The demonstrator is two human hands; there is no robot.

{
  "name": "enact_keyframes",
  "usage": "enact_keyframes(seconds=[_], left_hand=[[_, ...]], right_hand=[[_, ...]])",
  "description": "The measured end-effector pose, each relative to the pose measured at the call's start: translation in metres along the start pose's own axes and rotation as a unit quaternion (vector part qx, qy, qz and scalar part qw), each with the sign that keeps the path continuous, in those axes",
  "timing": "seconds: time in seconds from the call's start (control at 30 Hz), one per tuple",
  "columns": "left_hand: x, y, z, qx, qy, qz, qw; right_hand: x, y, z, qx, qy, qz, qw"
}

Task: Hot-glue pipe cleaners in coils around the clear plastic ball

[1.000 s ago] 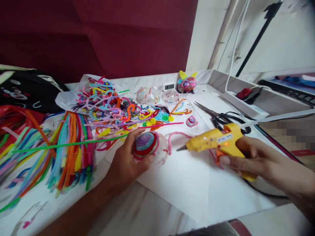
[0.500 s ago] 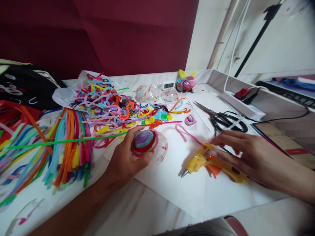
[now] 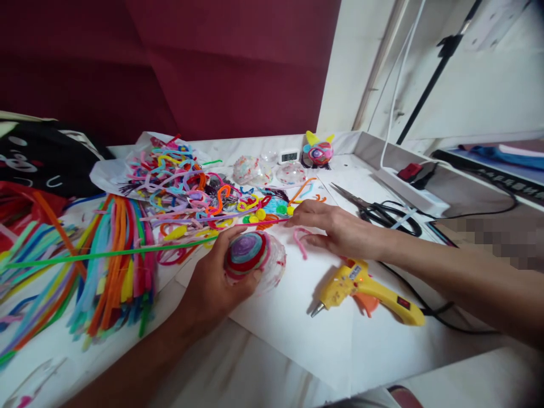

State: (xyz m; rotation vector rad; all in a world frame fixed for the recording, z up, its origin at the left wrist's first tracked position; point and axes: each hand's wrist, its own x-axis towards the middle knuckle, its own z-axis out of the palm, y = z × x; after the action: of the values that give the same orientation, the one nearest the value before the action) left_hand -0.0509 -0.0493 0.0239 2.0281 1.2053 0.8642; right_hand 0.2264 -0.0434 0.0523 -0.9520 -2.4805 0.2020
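Note:
My left hand [image 3: 216, 280] is wrapped round a clear ball [image 3: 254, 258] covered with coiled purple, red and green pipe cleaner, resting on white paper [image 3: 314, 317]. My right hand [image 3: 335, 226] reaches across to a pink pipe cleaner [image 3: 300, 238] on the paper, fingers curled over it at the edge of the cut-piece pile. A yellow glue gun [image 3: 365, 289] lies on the paper just below my right wrist, nozzle pointing left, a red light lit on it.
A heap of cut pipe cleaners [image 3: 191, 187] and long bundles [image 3: 110, 260] fill the left. Scissors [image 3: 378, 209], a power strip [image 3: 408, 181], a small clock [image 3: 289, 156], clear half-balls [image 3: 250, 169] and a decorated ball [image 3: 318, 152] sit at the back.
My right hand laid the glue gun down on the paper, let it go and moved left to the pink pipe cleaner. My left hand kept holding the ball.

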Motion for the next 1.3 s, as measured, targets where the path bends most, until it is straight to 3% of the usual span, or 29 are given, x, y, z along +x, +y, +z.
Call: enact_keyframes(seconds=[0.13,0.3,0.5,0.67,0.8,0.87,1.1,1.2,1.3], left_hand=[[0.0,0.0,-0.001,0.005,0.006,0.004,1.0],[0.0,-0.003,0.0,0.006,0.009,0.018,1.0],[0.001,0.004,0.0,0.0,0.004,0.001,1.0],[0.001,0.005,0.0,-0.008,0.001,-0.001,1.0],[0.0,0.004,0.001,-0.01,0.001,0.007,1.0],[0.0,0.005,0.001,-0.014,0.003,0.004,1.0],[-0.003,0.011,0.001,-0.045,0.009,0.003,0.999],[-0.004,0.015,0.0,-0.064,0.007,-0.002,0.998],[-0.005,0.016,0.0,-0.077,0.01,-0.005,0.997]], right_hand=[[0.01,0.009,0.002,0.011,-0.011,-0.035,0.999],[0.009,0.007,-0.003,0.062,-0.072,-0.052,0.994],[0.004,0.0,-0.01,0.11,-0.085,-0.016,0.99],[0.018,-0.009,-0.039,0.171,0.016,0.111,0.979],[0.032,-0.019,-0.066,0.137,0.169,0.108,0.97],[0.032,-0.026,-0.07,0.107,0.191,0.1,0.971],[0.007,-0.054,-0.044,0.118,0.083,0.109,0.983],[-0.002,-0.065,-0.035,0.085,0.077,0.111,0.987],[-0.006,-0.072,-0.031,0.04,0.102,0.07,0.991]])
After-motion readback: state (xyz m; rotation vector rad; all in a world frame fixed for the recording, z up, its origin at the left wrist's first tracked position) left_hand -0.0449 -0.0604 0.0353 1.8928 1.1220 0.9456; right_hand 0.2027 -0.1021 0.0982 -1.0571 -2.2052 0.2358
